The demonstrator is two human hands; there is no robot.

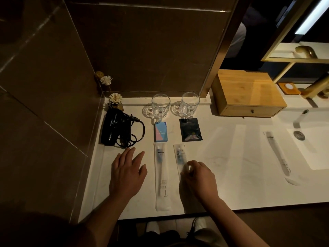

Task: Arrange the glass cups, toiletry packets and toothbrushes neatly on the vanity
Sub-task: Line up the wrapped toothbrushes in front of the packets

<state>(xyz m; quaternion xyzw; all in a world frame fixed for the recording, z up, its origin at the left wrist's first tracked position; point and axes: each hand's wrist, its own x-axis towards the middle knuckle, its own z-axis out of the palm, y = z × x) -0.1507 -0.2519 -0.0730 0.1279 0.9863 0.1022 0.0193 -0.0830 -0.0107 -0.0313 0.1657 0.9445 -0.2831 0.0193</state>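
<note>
Two glass cups stand on coasters at the back of the white vanity (pixel 231 166): the left cup (pixel 160 107) and the right cup (pixel 189 105). In front of them lie a blue-and-pink packet (pixel 160 131) and a black packet (pixel 190 129). Nearer me lie two wrapped toothbrushes side by side: the left toothbrush (pixel 161 175) and the right toothbrush (pixel 180 155). My right hand (pixel 199 177) pinches the right toothbrush's wrapper at its middle. My left hand (pixel 127 172) rests flat on the counter, fingers spread, left of the left toothbrush.
A black hair dryer (pixel 115 129) with coiled cord lies at the left, a small flower decoration (pixel 115 99) behind it. A wooden drawer box (pixel 249 95) stands at the back right. Beyond it are the sink (pixel 311 150), a drain (pixel 299 134) and a wrapped item (pixel 277 154).
</note>
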